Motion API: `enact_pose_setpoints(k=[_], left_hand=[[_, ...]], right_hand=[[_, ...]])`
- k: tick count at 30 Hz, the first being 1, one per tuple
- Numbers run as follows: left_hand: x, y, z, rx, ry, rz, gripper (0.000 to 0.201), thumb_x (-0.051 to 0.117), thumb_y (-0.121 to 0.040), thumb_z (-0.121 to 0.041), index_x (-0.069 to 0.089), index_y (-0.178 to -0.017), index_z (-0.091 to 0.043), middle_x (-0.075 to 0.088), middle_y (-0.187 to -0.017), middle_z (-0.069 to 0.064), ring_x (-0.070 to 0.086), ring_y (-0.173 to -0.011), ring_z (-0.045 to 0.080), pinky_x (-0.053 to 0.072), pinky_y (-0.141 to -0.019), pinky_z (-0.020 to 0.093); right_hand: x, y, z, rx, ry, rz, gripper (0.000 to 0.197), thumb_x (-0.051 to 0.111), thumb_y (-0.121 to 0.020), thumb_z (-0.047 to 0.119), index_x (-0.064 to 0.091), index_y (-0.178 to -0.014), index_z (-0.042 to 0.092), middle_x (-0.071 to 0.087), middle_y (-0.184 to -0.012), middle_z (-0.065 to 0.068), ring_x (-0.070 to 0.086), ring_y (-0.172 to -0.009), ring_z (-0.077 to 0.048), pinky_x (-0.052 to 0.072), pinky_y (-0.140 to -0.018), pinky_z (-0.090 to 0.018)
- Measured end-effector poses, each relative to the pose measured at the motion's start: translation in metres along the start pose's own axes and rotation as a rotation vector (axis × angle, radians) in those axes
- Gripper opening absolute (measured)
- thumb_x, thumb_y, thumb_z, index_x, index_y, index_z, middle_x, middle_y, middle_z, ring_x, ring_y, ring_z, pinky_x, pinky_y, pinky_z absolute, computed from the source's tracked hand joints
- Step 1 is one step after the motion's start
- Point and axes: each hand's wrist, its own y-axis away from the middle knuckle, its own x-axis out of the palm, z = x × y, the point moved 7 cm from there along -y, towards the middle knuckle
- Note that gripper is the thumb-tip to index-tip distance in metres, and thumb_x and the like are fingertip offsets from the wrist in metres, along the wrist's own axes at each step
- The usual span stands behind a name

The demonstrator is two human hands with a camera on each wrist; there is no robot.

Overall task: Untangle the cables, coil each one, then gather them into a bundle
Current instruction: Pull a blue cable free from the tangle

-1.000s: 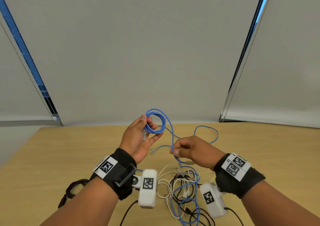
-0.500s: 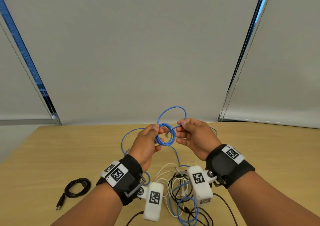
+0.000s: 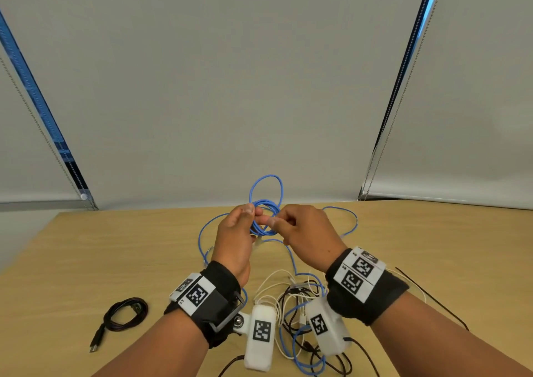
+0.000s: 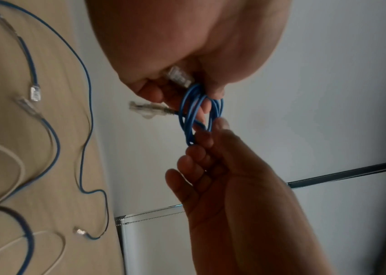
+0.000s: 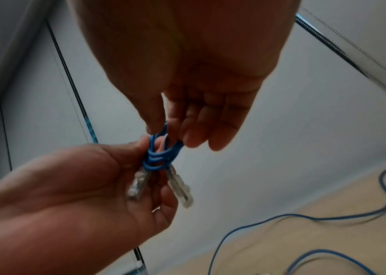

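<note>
A thin blue cable [image 3: 264, 222] is wound into a small coil held above the table between both hands. My left hand [image 3: 251, 211] pinches the coil's left side, and two clear plugs [image 5: 137, 186] hang by its palm. My right hand [image 3: 273, 221] pinches the coil's right side with thumb and forefinger. One larger blue loop [image 3: 266, 178] stands up above the coil. In the left wrist view the coil [image 4: 196, 111] sits between the fingertips of both hands. Below my wrists lies a tangle of white, black and blue cables [image 3: 294, 301].
A coiled black USB cable [image 3: 125, 314] lies on the wooden table [image 3: 86, 261] at the left. Loose blue cable [image 3: 350, 218] trails on the table behind my right hand, and another blue cable with a clear plug [image 4: 33, 91] lies on the left. A thin black lead [image 3: 427, 296] runs off right.
My right hand rose from the hanging blue strand to the coil and now pinches it beside the left hand. A new large loop stands above the coil.
</note>
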Motion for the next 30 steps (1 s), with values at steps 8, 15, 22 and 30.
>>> enact_pose_setpoints(k=[8,15,22,30], left_hand=[[0.0,0.005,0.009,0.053,0.061,0.076,0.027,0.046,-0.106,-0.017,0.069,-0.092,-0.015,0.074,-0.093,-0.004,0.05,-0.06,0.008,0.04,-0.088,0.045],[-0.006,-0.006,0.01,0.088,-0.061,0.031,0.024,0.051,-0.104,-0.019,0.07,-0.089,-0.02,0.077,-0.095,-0.017,0.058,-0.067,-0.009,0.042,-0.074,0.027],[-0.062,-0.043,0.007,-0.019,0.03,-0.27,0.029,0.05,-0.105,-0.015,0.061,-0.079,-0.022,0.062,-0.092,-0.005,0.047,-0.084,0.016,0.036,-0.063,0.028],[-0.012,-0.025,0.027,-0.316,0.355,-0.004,0.027,0.047,-0.107,-0.024,0.06,-0.087,-0.012,0.062,-0.067,0.002,0.057,-0.061,0.016,0.057,-0.065,0.032]], right_hand=[[-0.001,-0.006,-0.006,0.079,0.119,-0.077,0.033,0.068,-0.088,0.047,0.057,-0.067,0.023,0.059,-0.063,0.006,0.057,-0.064,-0.013,0.045,-0.058,-0.032],[0.007,-0.005,-0.026,0.232,-0.292,-0.108,0.019,0.068,-0.079,0.022,0.059,-0.064,0.019,0.055,-0.057,0.01,0.049,-0.057,-0.008,0.043,-0.06,-0.028],[0.008,0.008,-0.043,0.215,-0.716,0.147,0.008,0.061,-0.075,0.011,0.053,-0.072,0.011,0.071,-0.073,-0.008,0.052,-0.047,-0.012,0.043,-0.043,-0.025],[0.031,0.022,-0.065,0.259,-0.505,0.179,0.012,0.058,-0.091,-0.006,0.062,-0.091,0.005,0.071,-0.088,-0.018,0.076,-0.081,-0.026,0.06,-0.071,-0.037]])
